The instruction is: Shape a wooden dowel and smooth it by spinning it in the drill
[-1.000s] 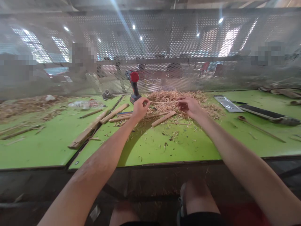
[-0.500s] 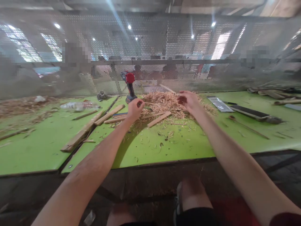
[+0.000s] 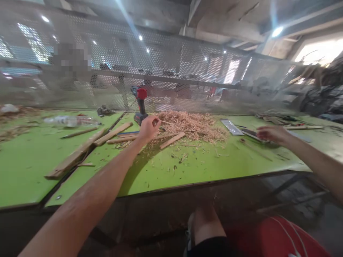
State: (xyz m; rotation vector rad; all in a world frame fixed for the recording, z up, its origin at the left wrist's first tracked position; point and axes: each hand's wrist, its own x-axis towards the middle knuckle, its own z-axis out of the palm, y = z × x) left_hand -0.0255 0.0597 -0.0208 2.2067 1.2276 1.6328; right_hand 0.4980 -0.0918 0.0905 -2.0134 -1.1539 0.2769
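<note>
My left hand (image 3: 149,129) is closed in a pinch over the workbench, gripping a thin wooden strip (image 3: 168,123) that points right across a heap of wood shavings (image 3: 195,123). Over at the right, my right hand (image 3: 274,135) reaches above a dark flat object like a phone (image 3: 250,133), partly covering it. Its fingers look stretched out, though somewhat blurred, and nothing shows in them. Just behind my left hand a red and black cordless drill (image 3: 140,103) stands upright. A flat piece of wood (image 3: 172,140) lies in front of the shavings.
Wooden strips (image 3: 114,133) and a long board (image 3: 77,153) lie on the left of the green tabletop (image 3: 187,171), near a clear plastic bottle (image 3: 71,120). A silver packet (image 3: 231,127) and a thin stick (image 3: 255,149) lie right. A perforated metal screen (image 3: 166,89) stands behind.
My right hand has moved from beside the shavings to the right, over the phone-like object. The light stick at its fingertips is no longer seen. The view has turned right; my left hand keeps its pinch.
</note>
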